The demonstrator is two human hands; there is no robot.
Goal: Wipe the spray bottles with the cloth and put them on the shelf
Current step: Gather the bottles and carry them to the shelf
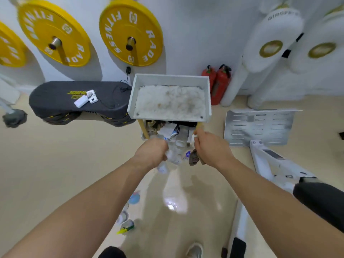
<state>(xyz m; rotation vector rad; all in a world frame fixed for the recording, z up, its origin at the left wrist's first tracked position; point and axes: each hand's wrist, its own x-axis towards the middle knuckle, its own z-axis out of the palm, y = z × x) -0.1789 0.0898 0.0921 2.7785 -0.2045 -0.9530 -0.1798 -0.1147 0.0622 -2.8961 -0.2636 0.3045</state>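
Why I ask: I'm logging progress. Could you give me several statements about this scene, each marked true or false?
1. The left hand grips a clear bottle. True.
2. The right hand holds nothing. False: it holds a dark cloth.
3. The shelf's top tray holds bottles. False: only a white fuzzy mat lies in it.
4. Two red extinguishers stand by the wall, right of the shelf. True.
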